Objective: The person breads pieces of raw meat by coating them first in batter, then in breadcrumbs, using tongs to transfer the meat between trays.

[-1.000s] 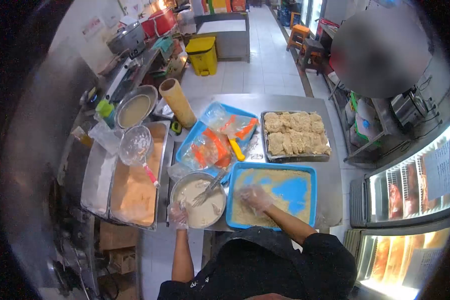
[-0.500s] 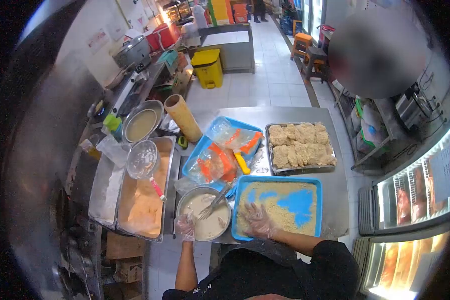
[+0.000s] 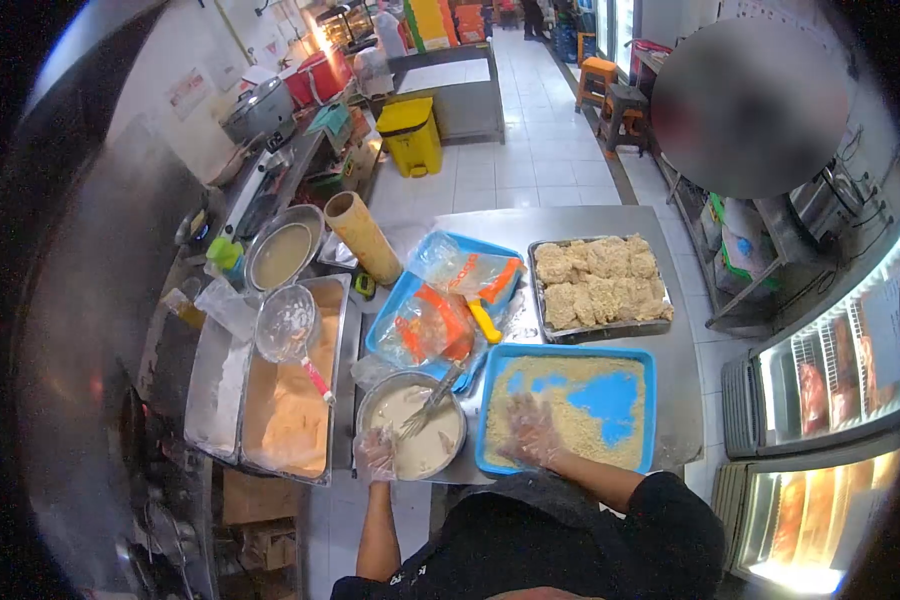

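My right hand (image 3: 530, 432), in a clear plastic glove, lies with fingers spread on the breadcrumbs in a blue tray (image 3: 648, 400). My left hand (image 3: 375, 455), also gloved, rests on the near rim of a metal bowl (image 3: 452, 408) of pale batter. A whisk-like tool (image 3: 428, 402) leans in the bowl. Beyond the blue tray stands a metal tray (image 3: 597, 334) full of breaded pieces.
A second blue tray (image 3: 398, 291) holds plastic bags and orange and yellow tools. Left of the bowl are metal pans (image 3: 285, 400) of flour with a sieve (image 3: 287, 325), a round pan (image 3: 282, 250) and a cardboard roll (image 3: 361, 236). Glass display cases (image 3: 820, 400) stand at right.
My right hand has drawn back toward the near edge of the crumb tray and flattened out. The view has shifted slightly; my left hand stays at the bowl's rim.
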`<move>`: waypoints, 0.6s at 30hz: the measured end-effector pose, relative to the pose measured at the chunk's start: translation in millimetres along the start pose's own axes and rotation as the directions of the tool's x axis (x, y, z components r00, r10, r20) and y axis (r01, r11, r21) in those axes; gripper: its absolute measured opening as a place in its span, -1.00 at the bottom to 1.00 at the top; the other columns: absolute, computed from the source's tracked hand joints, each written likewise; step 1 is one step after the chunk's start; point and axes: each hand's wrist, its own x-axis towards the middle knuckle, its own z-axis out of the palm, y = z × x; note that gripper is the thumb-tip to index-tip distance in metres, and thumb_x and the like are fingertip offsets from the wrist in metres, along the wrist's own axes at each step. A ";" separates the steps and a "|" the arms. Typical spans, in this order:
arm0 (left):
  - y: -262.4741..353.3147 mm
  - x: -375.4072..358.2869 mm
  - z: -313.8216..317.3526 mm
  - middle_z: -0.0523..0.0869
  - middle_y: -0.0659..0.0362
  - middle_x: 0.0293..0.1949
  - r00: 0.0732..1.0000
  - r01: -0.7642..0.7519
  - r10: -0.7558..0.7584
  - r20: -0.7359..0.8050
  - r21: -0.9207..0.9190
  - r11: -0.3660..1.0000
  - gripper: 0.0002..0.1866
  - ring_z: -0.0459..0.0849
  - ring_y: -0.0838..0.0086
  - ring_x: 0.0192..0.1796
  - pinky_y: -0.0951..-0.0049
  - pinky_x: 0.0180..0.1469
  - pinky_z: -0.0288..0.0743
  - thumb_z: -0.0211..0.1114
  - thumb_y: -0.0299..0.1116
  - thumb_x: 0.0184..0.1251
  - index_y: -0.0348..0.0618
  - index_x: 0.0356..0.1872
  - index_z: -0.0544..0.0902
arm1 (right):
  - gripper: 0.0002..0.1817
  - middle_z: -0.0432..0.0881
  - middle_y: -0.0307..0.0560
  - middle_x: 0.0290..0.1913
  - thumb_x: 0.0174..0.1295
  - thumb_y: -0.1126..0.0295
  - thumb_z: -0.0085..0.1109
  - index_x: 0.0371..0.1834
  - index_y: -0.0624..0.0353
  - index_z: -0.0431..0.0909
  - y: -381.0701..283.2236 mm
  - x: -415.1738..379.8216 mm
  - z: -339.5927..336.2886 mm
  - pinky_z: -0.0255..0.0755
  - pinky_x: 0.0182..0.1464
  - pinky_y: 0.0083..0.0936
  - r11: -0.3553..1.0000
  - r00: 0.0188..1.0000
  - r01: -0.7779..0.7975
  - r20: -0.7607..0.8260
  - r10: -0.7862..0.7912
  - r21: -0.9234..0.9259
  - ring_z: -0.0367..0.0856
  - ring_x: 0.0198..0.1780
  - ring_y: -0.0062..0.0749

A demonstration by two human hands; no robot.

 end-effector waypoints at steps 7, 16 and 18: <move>-18.5 4.8 10.0 0.67 0.04 -0.40 0.957 -0.257 0.274 -0.100 0.151 0.955 -0.74 0.65 0.20 -0.37 0.26 -0.34 0.50 0.20 -0.13 0.08 -0.06 -0.33 0.65 | -0.01 -0.11 0.12 0.42 -0.02 -0.34 -0.09 0.39 0.07 -0.05 5.2 -5.8 -28.3 -0.42 0.29 0.22 0.991 0.997 0.018 -0.081 -0.007 0.136 -0.24 0.43 0.06; -74.5 7.6 29.3 0.68 0.02 -0.37 1.000 0.014 -0.016 -0.008 -0.160 0.987 -0.75 0.66 0.26 -0.35 0.31 -0.28 0.50 0.19 -0.22 0.11 -0.17 -0.29 0.63 | -0.10 -0.11 0.20 0.40 0.07 -0.17 -0.04 0.36 0.21 -0.03 -1.4 25.5 -7.3 -0.30 0.37 -0.02 0.989 0.999 -0.045 0.012 0.043 0.142 -0.19 0.43 0.00; -68.7 1.9 31.8 0.67 0.02 -0.33 0.998 0.055 -0.051 0.022 -0.399 0.915 -0.73 0.64 0.27 -0.34 0.32 -0.26 0.50 0.20 -0.23 0.12 -0.21 -0.25 0.61 | -0.08 -0.11 0.18 0.40 0.07 -0.22 -0.08 0.37 0.17 -0.04 -0.7 36.3 -22.2 -0.34 0.39 -0.06 0.972 0.988 -0.092 0.138 0.063 0.215 -0.22 0.44 -0.03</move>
